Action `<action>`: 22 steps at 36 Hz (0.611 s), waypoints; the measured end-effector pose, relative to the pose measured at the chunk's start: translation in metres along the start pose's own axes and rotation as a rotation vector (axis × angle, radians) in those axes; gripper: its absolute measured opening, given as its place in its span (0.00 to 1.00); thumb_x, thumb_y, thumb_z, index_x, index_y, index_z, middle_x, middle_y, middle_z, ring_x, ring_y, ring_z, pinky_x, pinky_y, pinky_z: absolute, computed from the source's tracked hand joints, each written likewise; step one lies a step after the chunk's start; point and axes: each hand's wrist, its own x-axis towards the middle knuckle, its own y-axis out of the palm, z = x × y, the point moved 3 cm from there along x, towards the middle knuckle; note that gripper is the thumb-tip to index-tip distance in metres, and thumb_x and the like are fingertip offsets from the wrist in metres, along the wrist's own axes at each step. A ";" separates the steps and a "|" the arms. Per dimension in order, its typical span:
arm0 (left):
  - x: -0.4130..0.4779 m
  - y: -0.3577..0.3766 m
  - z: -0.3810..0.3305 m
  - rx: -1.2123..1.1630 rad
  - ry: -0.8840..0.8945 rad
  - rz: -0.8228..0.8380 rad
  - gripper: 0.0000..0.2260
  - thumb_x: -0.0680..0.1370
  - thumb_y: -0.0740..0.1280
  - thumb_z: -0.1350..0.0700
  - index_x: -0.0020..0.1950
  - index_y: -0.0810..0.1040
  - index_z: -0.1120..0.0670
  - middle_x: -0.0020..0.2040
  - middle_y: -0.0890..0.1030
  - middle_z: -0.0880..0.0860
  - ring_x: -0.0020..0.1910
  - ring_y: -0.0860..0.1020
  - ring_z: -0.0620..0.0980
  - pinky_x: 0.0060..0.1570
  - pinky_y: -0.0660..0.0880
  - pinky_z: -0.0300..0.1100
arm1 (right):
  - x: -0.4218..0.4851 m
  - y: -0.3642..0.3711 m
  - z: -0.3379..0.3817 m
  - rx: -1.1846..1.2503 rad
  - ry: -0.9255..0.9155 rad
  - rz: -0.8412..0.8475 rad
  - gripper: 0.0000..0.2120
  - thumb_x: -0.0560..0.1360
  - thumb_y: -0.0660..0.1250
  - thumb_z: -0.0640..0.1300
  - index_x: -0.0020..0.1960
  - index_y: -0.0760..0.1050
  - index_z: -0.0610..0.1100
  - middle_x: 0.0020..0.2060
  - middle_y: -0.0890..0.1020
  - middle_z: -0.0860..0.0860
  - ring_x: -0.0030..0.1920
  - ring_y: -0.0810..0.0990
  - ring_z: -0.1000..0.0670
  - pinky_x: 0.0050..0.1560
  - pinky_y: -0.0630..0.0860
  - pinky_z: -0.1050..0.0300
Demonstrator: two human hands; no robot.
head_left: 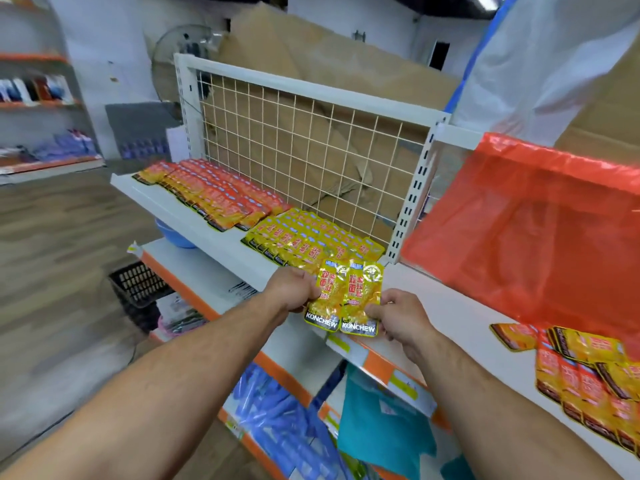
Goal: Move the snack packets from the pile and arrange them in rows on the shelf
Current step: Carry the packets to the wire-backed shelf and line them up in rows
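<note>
Two yellow KONCHEW snack packets sit side by side above the shelf's front edge. My left hand [294, 289] pinches the left packet [329, 296] by its left side. My right hand [398, 317] pinches the right packet [363, 299] near its lower right corner. Behind them on the white shelf [221, 237] lie rows of yellow packets [304, 240] and, further left, rows of orange packets [221, 192]. A loose pile of packets [588, 368] lies at the right on the same shelf level.
A white wire grid [311, 150] backs the shelf, with cardboard behind it. A red plastic bag [540, 230] hangs over the pile at the right. Lower shelves hold blue packs [277, 427] and a teal bag [381, 427]. A black basket [138, 282] stands on the floor.
</note>
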 end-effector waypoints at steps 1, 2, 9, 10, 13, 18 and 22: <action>0.009 -0.002 -0.001 0.012 0.002 -0.002 0.13 0.75 0.70 0.68 0.35 0.71 0.56 0.34 0.72 0.55 0.29 0.68 0.50 0.29 0.64 0.39 | 0.009 0.003 0.001 -0.006 0.002 0.004 0.18 0.72 0.72 0.36 0.33 0.64 0.45 0.30 0.69 0.44 0.28 0.65 0.49 0.25 0.59 0.60; 0.018 -0.003 -0.002 0.029 0.005 -0.005 0.14 0.74 0.70 0.68 0.34 0.71 0.55 0.34 0.72 0.55 0.29 0.68 0.51 0.29 0.64 0.39 | 0.019 0.005 0.001 -0.013 0.005 0.003 0.18 0.72 0.73 0.36 0.33 0.64 0.46 0.29 0.69 0.44 0.28 0.64 0.49 0.26 0.59 0.60; 0.080 -0.009 -0.011 0.144 0.025 -0.024 0.12 0.73 0.72 0.66 0.34 0.73 0.55 0.35 0.75 0.56 0.33 0.70 0.51 0.30 0.66 0.40 | 0.085 0.019 0.004 -0.040 0.022 0.020 0.17 0.71 0.74 0.38 0.34 0.65 0.45 0.29 0.68 0.44 0.25 0.63 0.49 0.26 0.60 0.59; 0.087 -0.010 -0.012 0.173 0.021 -0.024 0.13 0.73 0.72 0.66 0.33 0.72 0.55 0.34 0.75 0.55 0.32 0.71 0.52 0.31 0.67 0.41 | 0.093 0.021 0.004 -0.049 0.027 0.027 0.17 0.71 0.74 0.38 0.34 0.65 0.45 0.29 0.68 0.44 0.25 0.64 0.49 0.26 0.60 0.59; 0.109 -0.013 -0.018 0.235 0.033 -0.023 0.15 0.72 0.73 0.64 0.30 0.71 0.54 0.32 0.74 0.55 0.34 0.71 0.53 0.37 0.68 0.44 | 0.113 0.025 0.007 -0.074 0.031 0.042 0.18 0.72 0.74 0.39 0.34 0.65 0.45 0.29 0.68 0.44 0.22 0.63 0.49 0.24 0.59 0.61; 0.134 -0.008 -0.016 0.335 0.020 0.004 0.12 0.72 0.75 0.61 0.33 0.75 0.55 0.37 0.78 0.55 0.38 0.76 0.52 0.44 0.77 0.49 | 0.131 0.026 0.002 -0.127 0.090 0.040 0.20 0.72 0.75 0.41 0.33 0.64 0.46 0.26 0.70 0.45 0.19 0.66 0.51 0.21 0.61 0.64; 0.153 -0.006 -0.023 0.408 0.048 0.016 0.12 0.75 0.71 0.60 0.33 0.73 0.53 0.34 0.76 0.52 0.39 0.75 0.52 0.37 0.72 0.39 | 0.138 0.026 0.005 -0.082 0.108 -0.016 0.21 0.71 0.75 0.39 0.32 0.63 0.46 0.26 0.69 0.45 0.22 0.65 0.49 0.25 0.61 0.61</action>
